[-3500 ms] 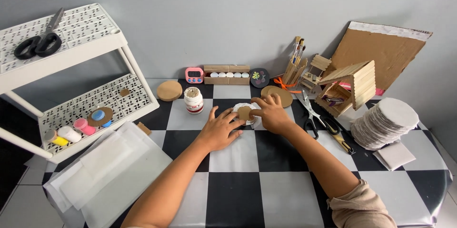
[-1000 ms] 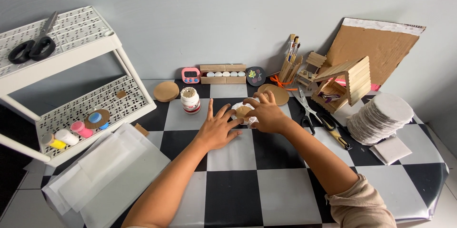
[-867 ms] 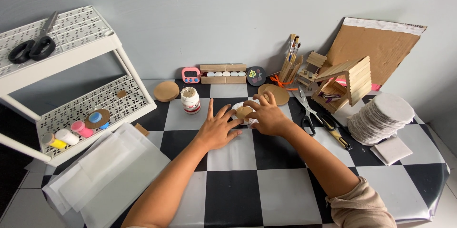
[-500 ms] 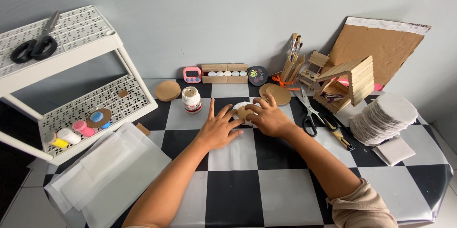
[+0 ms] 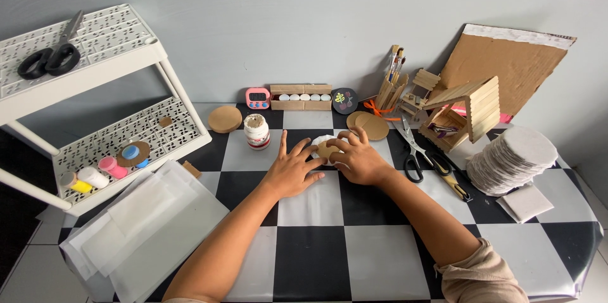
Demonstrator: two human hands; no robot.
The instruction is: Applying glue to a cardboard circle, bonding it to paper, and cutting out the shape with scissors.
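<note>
My left hand [image 5: 292,170] and my right hand [image 5: 356,158] rest on the checkered table [image 5: 316,258], meeting at a small brown cardboard disc [image 5: 327,150] that lies on a white round piece [image 5: 320,141]. Fingers of both hands press on or pinch the disc's edges. A white glue jar [image 5: 256,132] with a red label stands just left of my left hand. A larger brown disc [image 5: 370,126] lies just behind my right hand.
A white two-tier rack [image 5: 95,113] with scissors [image 5: 50,56] and paint pots [image 5: 95,173] stands left. Translucent sheets [image 5: 139,220] lie at front left. Black scissors [image 5: 415,151], a stick house [image 5: 465,116], cardboard [image 5: 506,65] and a stack of white rounds [image 5: 513,160] are right.
Both hands stay on the small disc with only slight finger shifts; the view has wobbled a little. Nothing else has moved.
</note>
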